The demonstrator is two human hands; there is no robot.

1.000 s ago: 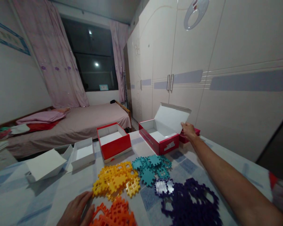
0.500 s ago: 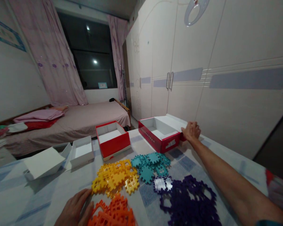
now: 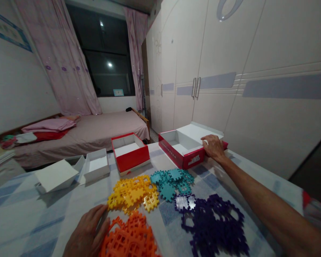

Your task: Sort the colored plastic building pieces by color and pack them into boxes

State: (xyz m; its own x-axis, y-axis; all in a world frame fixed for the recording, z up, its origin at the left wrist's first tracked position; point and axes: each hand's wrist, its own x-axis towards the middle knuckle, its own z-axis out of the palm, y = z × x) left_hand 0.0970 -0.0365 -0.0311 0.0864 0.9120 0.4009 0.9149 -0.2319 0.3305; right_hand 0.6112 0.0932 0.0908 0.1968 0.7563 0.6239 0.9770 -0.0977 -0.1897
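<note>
Presently, on the cloth-covered surface (image 3: 24,217), itemised from where I sit:

Step in hand, by my judgement: setting the lid (image 3: 194,129) of the crimson box (image 3: 169,147) so that the box stands open. Lid folded back on the far right side, white inner face up; no pieces show inside. Any next move on that lid would call for a light fingertip hold, since card of this sort probably bends easily.

Right hand (image 3: 213,145), one: arm outstretched, fingers bent over the near part of the folded-back lid, beside the box's right wall. Whether I pinch the card or merely press on it, I cannot tell.

Left hand (image 3: 88,228), one: low on the surface, palm down, thumb apart from the other fingers, nothing seen in their grasp. Fingertips just beside the yellow pieces (image 3: 133,194); thumb against or close to the orange pieces (image 3: 131,239), contact uncertain.

Further stock: teal pieces (image 3: 173,176), heaped in front of the crimson box; dark purple pieces (image 3: 219,225), nearer me on the right; one shiny piece (image 3: 181,202) at the purple heap's edge. Red box (image 3: 132,159), open, left of the crimson one. White tray (image 3: 97,175), open, farther left. White panel (image 3: 56,174), slanting, leftmost.
</note>
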